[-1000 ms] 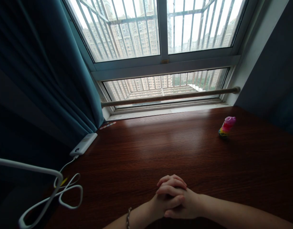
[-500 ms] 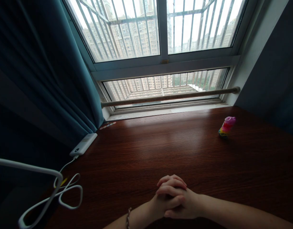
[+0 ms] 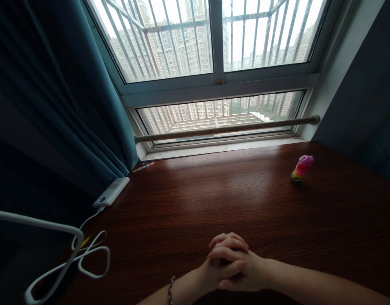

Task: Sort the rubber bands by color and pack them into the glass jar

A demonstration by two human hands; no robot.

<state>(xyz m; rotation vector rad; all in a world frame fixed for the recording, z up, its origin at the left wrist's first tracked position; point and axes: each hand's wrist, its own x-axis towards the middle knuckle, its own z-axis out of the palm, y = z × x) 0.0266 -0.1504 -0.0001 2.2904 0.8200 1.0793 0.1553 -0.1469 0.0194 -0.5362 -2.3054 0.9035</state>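
My left hand (image 3: pixel 210 274), with a dark bracelet (image 3: pixel 170 290) at its wrist, and my right hand (image 3: pixel 252 271) are clasped at the near edge of the view. Their fingers interlace and are closed round each other, with no object visible in them. Both rest on or just above the dark reddish-brown wooden table (image 3: pixel 188 203). Off to the right, well apart from the hands, a small bottle-like object (image 3: pixel 302 168) stands slightly tilted in the view, pink on top with red, yellow and dark bands below.
A white power bank (image 3: pixel 111 192) lies by the blue curtain (image 3: pixel 96 106), with a white cable (image 3: pixel 92 214) plugged in. A bent white tube or thick cord (image 3: pixel 55 226) crosses the lower left. Behind the table are a barred window (image 3: pixel 217 42) and a horizontal rail (image 3: pixel 227 130).
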